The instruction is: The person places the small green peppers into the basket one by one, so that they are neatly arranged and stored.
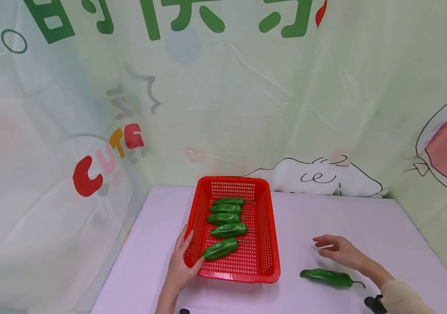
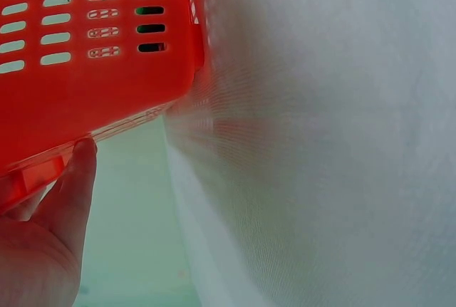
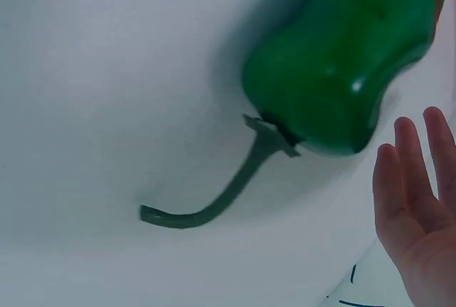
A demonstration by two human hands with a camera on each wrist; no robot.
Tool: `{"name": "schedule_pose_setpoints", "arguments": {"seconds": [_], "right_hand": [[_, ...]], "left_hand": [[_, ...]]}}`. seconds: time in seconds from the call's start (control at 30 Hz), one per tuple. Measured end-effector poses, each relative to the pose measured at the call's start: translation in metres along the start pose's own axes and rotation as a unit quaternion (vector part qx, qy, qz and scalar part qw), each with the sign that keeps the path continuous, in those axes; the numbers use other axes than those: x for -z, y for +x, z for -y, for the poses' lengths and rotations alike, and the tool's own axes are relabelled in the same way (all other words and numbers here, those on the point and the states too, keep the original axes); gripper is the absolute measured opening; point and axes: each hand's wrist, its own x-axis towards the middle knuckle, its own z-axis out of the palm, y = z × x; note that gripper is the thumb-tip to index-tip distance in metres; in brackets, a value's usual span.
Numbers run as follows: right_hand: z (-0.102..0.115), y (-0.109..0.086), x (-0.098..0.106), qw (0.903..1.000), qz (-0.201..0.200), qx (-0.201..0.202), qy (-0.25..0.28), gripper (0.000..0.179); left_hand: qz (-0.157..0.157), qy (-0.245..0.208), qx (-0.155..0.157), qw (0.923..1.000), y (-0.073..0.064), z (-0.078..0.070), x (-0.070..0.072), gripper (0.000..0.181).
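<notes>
A red plastic basket [image 1: 239,276] with perforated walls stands on the table, and several green peppers [image 1: 229,230] lie side by side in it. My left hand [image 1: 182,261] holds its front left corner, thumb over the rim and fingers along the outer side; the left wrist view shows that hand [image 2: 50,243] at the rim. To the right of the basket, one more green pepper [image 1: 327,278] lies on the table, its curved stem pointing right. Just behind this pepper hovers my right hand [image 1: 342,251], fingers loosely bent and holding nothing. In the right wrist view the pepper [image 3: 335,65] appears large beside the fingers.
A pale lilac cloth covers the table [image 1: 298,231]. Printed fabric [image 1: 223,109] with drawings and lettering hangs behind it and at both sides. A small black object [image 1: 184,311] shows at the bottom edge near my left wrist.
</notes>
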Motion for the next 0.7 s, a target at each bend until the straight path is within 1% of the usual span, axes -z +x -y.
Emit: {"name": "schedule_pose_setpoints", "arguments": {"seconds": [0.23,0.4,0.53,0.7], "right_hand": [[-0.009,-0.008,-0.001,1.0,0.001,0.005,-0.007,0.042],[-0.015,-0.014,-0.002,0.9997,0.006,-0.023,-0.003,0.043],[-0.018,-0.018,-0.003,0.9994,0.011,-0.032,0.005,0.044],[-0.025,-0.023,-0.001,0.9992,0.033,-0.011,0.018,0.044]], "left_hand": [[0.0,0.0,0.003,1.0,0.0,0.0,-0.001,0.078],[0.0,-0.002,0.005,1.0,0.0,0.0,-0.001,0.077],[0.0,-0.002,0.006,1.0,0.0,0.001,-0.001,0.078],[0.0,0.0,0.007,1.0,0.0,0.0,-0.001,0.078]]}}
